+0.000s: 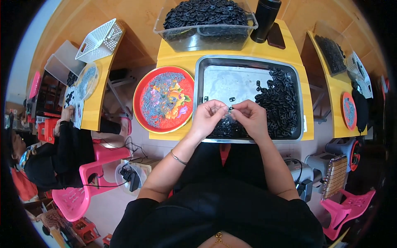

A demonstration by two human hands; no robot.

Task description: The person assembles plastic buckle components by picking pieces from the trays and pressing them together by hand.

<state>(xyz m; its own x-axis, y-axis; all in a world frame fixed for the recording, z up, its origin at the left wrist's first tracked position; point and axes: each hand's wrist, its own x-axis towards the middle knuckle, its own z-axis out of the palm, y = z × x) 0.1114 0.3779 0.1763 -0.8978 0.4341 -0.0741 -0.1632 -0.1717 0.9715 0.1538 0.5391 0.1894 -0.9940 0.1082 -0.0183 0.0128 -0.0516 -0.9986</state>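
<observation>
Both my hands meet over the near part of a metal tray (231,74). My right hand (253,120) pinches a small black plastic piece (230,109) between thumb and fingertips. The fingertips of my left hand (209,118) are pressed together right beside that piece; whatever they hold is too small to make out. Loose black plastic pieces (283,107) are heaped along the tray's right side, and more lie under my hands. To the left stands a round red flowered tray (138,93) with many small grey metal screws (155,107).
A clear bin (202,39) heaped with black pieces stands at the back, beside a black flask (266,18) and a dark phone (276,36). At left a co-worker (62,153) sits at another yellow table (97,97). Pink chairs (89,182) stand on the floor.
</observation>
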